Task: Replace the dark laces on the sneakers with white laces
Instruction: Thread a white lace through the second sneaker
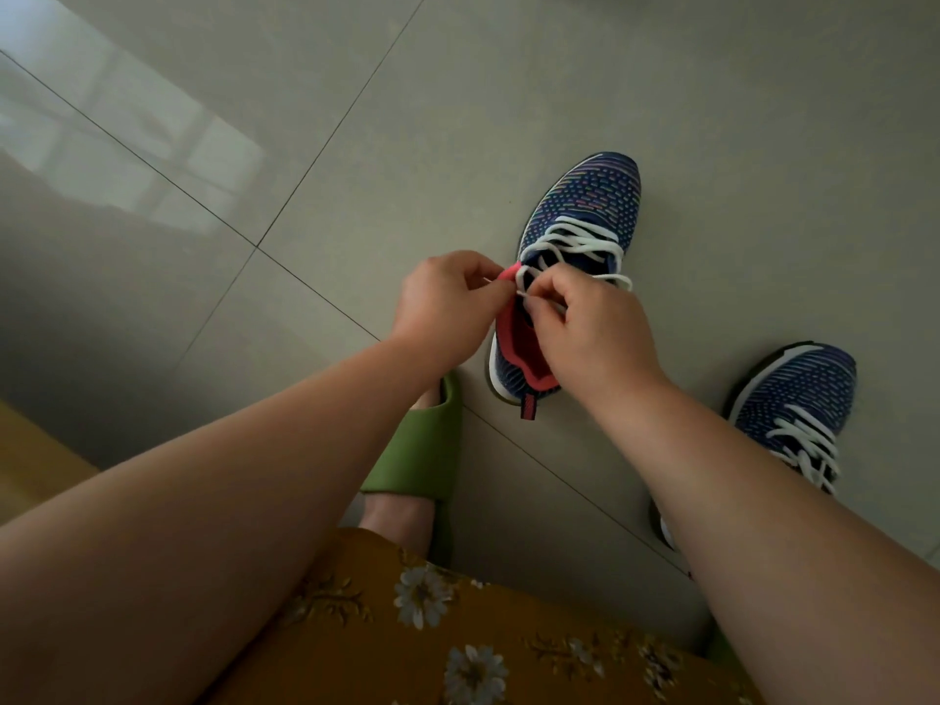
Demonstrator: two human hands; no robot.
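Observation:
A navy knit sneaker [590, 201] with coloured dashes and a red lining stands on the floor, toe pointing away from me. A white lace [580, 241] crosses its eyelets. My left hand [447, 302] pinches a lace end at the red collar. Just to its right, my right hand [590, 328] pinches the other part of the lace over the shoe's opening. A second matching sneaker [798, 394] with a white lace [809, 445] stands at the right, its heel hidden behind my right forearm.
Grey floor tiles [458, 119] spread all around. A foot in a green slipper [422, 450] is planted just left of the first sneaker's heel. A yellow flowered garment [458, 628] fills the bottom edge. A wooden surface [30, 450] shows at the lower left.

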